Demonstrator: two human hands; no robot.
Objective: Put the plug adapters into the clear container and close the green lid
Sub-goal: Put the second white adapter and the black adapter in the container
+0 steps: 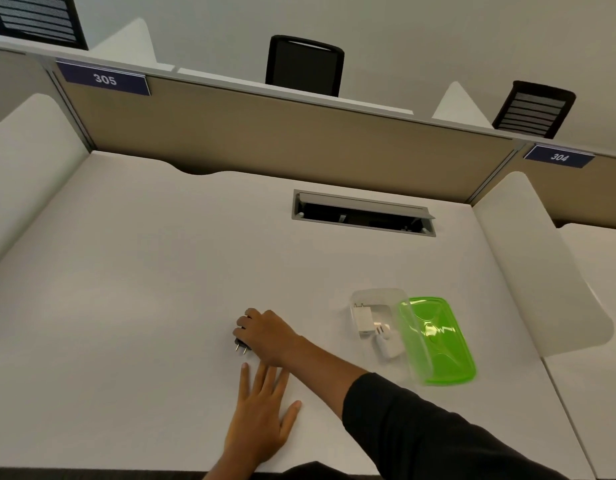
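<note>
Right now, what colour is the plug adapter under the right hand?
Black, with metal prongs: the small black plug adapter under the right hand, head view.

White desk (133, 271), clear container (375, 299), black adapter (241, 345)

The right hand (265, 336) covers most of a dark plug adapter (241, 345); only its two prongs and a sliver of body show. The green lid (438, 339) hides the clear container's (375, 299) right side. The frame's bottom edge cuts off the left hand's (261, 420) wrist.
</note>
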